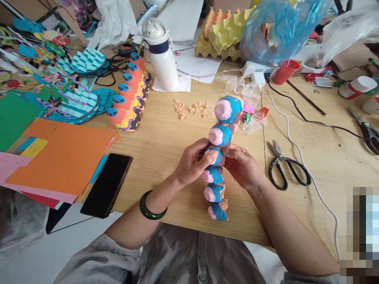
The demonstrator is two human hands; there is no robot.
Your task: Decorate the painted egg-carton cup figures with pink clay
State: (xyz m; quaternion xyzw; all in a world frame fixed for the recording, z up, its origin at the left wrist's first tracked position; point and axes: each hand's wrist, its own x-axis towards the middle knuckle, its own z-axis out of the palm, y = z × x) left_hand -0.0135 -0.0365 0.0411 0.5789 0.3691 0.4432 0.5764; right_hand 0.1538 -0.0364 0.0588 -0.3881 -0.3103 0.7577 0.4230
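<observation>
Between both hands is a strip of egg carton cups (217,194), coated in blue with pink tips, its torn orange-brown edge facing right. My left hand (195,161) grips it at a middle cup, the thumb lying over the pink tip. From the other side my right hand (244,165) pinches the same part near the torn edge. The strip's far end is lifted toward the phone-free middle of the table (166,157). Beyond it lie small orange-brown scraps (199,109). Black-handled scissors (284,163) rest open to the right of my right hand.
A painted orange, yellow and black carton piece (130,94) stands at left, near a white bottle (162,59). Coloured paper (65,157) and a phone (106,185) lie at the left front. A white cable (304,157) crosses the right side. Egg trays (225,35) sit behind.
</observation>
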